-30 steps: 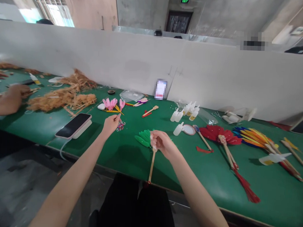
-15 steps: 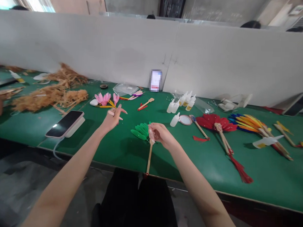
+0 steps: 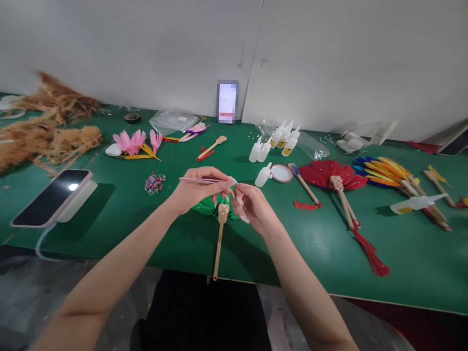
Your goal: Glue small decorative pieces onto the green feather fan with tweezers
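A small green feather fan (image 3: 206, 205) with a wooden handle (image 3: 218, 246) lies on the green table (image 3: 293, 239) in front of me, handle toward the near edge. My left hand (image 3: 197, 189) is closed on thin pink tweezers (image 3: 203, 180) held level above the fan. My right hand (image 3: 252, 207) sits just right of the fan's wooden head, fingers curled and pinched near the tweezer tips; I cannot make out anything in them. A small heap of coloured beads (image 3: 154, 183) lies left of my left hand.
A phone on a white stand (image 3: 52, 197) stands at the left, straw-coloured feathers (image 3: 39, 138) behind it. Pink feathers (image 3: 133, 141), several glue bottles (image 3: 273, 143), a round lid (image 3: 281, 173), a red fan (image 3: 333, 179) and multicoloured fans (image 3: 391, 178) lie beyond. A white partition backs the table.
My left hand came back from the bead heap with the tweezers and now meets my right hand above the green fan. The view tilted down, and the neighbour's hand left the picture.
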`<act>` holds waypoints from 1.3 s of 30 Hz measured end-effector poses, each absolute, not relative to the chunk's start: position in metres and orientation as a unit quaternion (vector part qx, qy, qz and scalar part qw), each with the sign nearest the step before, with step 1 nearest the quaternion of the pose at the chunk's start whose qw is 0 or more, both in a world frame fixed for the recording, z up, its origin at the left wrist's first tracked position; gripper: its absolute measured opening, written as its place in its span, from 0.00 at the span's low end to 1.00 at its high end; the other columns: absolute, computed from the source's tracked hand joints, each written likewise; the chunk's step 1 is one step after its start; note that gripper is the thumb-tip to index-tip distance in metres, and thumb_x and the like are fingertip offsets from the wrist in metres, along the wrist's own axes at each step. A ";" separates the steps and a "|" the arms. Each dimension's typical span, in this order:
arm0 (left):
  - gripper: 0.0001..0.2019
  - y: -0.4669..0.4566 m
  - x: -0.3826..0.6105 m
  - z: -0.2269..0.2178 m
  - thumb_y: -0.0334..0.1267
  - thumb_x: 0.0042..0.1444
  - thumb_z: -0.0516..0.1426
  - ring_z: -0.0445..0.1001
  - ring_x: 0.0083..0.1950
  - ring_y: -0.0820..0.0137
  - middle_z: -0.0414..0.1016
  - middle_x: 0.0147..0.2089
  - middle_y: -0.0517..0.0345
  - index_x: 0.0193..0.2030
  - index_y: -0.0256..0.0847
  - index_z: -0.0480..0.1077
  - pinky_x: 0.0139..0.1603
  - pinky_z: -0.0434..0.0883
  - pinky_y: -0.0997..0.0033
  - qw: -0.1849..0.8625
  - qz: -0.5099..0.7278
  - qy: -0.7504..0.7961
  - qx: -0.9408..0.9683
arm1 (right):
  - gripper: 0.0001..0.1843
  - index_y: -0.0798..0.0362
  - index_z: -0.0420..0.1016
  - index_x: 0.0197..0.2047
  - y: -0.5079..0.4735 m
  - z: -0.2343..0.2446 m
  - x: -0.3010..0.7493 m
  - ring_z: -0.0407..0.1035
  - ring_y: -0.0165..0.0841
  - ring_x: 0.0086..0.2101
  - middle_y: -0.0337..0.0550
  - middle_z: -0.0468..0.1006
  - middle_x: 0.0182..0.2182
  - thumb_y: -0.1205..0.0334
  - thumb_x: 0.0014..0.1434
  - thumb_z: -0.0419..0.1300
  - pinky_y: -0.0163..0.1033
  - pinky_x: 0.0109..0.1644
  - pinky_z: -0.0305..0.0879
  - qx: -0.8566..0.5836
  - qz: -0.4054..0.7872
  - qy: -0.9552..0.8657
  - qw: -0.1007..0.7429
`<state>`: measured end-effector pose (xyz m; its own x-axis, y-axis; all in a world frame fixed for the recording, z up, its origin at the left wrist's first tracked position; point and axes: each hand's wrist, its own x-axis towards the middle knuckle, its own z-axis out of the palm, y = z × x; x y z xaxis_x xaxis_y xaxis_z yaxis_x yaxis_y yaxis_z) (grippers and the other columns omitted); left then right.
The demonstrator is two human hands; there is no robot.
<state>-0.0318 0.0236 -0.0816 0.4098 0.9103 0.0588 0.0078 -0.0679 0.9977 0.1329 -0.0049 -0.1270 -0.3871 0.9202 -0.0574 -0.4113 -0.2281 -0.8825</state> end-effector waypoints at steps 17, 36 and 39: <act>0.02 0.046 -0.039 -0.107 0.32 0.51 0.64 0.70 0.22 0.76 0.75 0.22 0.59 0.29 0.40 0.76 0.22 0.63 0.78 0.362 0.412 0.249 0.798 | 0.20 0.53 0.64 0.23 0.003 -0.120 0.138 0.61 0.22 0.13 0.31 0.66 0.15 0.56 0.66 0.53 0.26 0.12 0.52 -0.311 0.699 -0.428 0.482; 0.04 0.044 -0.050 -0.110 0.30 0.54 0.61 0.67 0.24 0.77 0.73 0.23 0.60 0.30 0.40 0.70 0.28 0.63 0.79 0.207 0.414 0.178 0.868 | 0.19 0.54 0.65 0.26 0.003 -0.125 0.138 0.62 0.19 0.16 0.31 0.65 0.17 0.57 0.68 0.51 0.25 0.20 0.58 -0.314 0.638 -0.547 0.441; 0.05 0.043 -0.051 -0.110 0.32 0.55 0.61 0.67 0.25 0.77 0.72 0.23 0.61 0.31 0.39 0.69 0.28 0.63 0.79 0.203 0.394 0.179 0.878 | 0.19 0.55 0.67 0.26 0.006 -0.127 0.142 0.63 0.19 0.17 0.32 0.67 0.19 0.57 0.68 0.52 0.25 0.18 0.58 -0.295 0.666 -0.544 0.417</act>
